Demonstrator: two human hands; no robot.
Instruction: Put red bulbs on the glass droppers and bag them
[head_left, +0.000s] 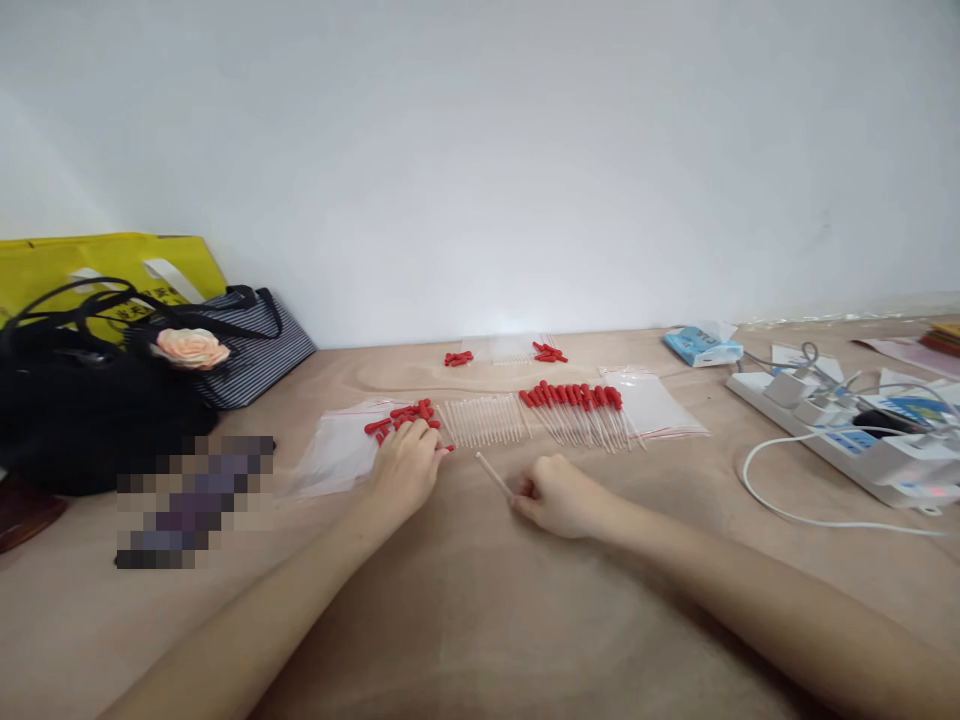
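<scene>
My right hand (564, 497) is closed in a pinch around the lower end of a glass dropper tube (491, 470). The tube slants up to the left, with no bulb on its far end. My left hand (405, 462) has curled fingers at the front of a pile of red rubber dropper bulbs (405, 412). A red bulb (449, 449) pokes out at its fingertips, mostly hidden. Between and beyond the hands lies a row of bare glass tubes (484, 422). To its right are several droppers (577, 400) with red bulbs on their upper ends.
Clear zip bags lie at left (322, 455) and right (660, 405). More bulbs (550, 352) and tubes lie near the wall. A tissue pack (703, 345) and a power strip (840, 440) with cables are on the right. Bags (255, 345) and a blurred-out item (199, 505) occupy the left.
</scene>
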